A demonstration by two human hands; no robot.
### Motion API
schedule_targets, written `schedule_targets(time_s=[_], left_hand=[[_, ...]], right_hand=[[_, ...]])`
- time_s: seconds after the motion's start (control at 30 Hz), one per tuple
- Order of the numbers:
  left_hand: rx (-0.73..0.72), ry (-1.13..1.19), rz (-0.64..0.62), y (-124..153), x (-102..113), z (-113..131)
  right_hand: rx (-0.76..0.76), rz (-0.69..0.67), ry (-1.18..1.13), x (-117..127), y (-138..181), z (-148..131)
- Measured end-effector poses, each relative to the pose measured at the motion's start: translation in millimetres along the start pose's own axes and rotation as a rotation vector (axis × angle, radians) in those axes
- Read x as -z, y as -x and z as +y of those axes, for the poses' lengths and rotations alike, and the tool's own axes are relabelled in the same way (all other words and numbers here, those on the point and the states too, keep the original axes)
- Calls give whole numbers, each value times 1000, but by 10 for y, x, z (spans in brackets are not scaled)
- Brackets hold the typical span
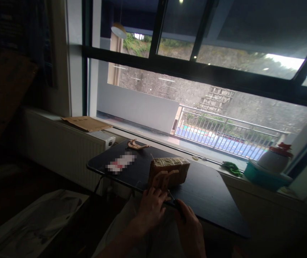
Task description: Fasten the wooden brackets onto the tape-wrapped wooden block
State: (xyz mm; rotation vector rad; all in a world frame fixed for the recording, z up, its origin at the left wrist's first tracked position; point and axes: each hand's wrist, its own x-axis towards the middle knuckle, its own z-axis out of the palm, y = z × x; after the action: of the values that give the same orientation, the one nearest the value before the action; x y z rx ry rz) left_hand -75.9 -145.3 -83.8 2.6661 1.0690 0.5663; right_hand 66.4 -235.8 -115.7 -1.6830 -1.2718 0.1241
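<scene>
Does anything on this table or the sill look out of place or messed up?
Nothing looks spilled or broken. Only the flattened cardboard lies loose on the ledge left of the table. The left hand holds a wooden piece against the wrapped bundle; the right hand holds a dark tool.

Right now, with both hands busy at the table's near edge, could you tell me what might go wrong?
The right hand points a thin dark tool toward the left hand close by; a slip might nick the fingers. The wooden piece held by the left hand sits near the table edge and could drop off. The light is dim, so the tool's tip is hard to see.
</scene>
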Motion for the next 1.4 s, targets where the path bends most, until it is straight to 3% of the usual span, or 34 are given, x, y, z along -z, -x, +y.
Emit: schedule_targets(time_s=[0.27,0.57,0.83,1.0,1.13,1.23,1.4], left_hand=[[-13,-5,8,9,2,3],[10,0,-11,-4,-2,8],[18,-19,-46,13,53,38],[7,-4,-16,9,24,16],[10,8,-3,7,-2,8],[24,-5,-28,11,14,24],[28,-5,-36,18,58,50]], right_hand=[[-120,-63,-135,-21,-25,-21],[-16,-9,52,15,9,-71],[-116,-39,-159,-32,-39,-26],[-124,-38,-35,-16,-7,-61],[-9,-13,53,4,-18,-46],[27,1,-37,-7,-46,-18],[-106,1,-224,-33,-71,-16]])
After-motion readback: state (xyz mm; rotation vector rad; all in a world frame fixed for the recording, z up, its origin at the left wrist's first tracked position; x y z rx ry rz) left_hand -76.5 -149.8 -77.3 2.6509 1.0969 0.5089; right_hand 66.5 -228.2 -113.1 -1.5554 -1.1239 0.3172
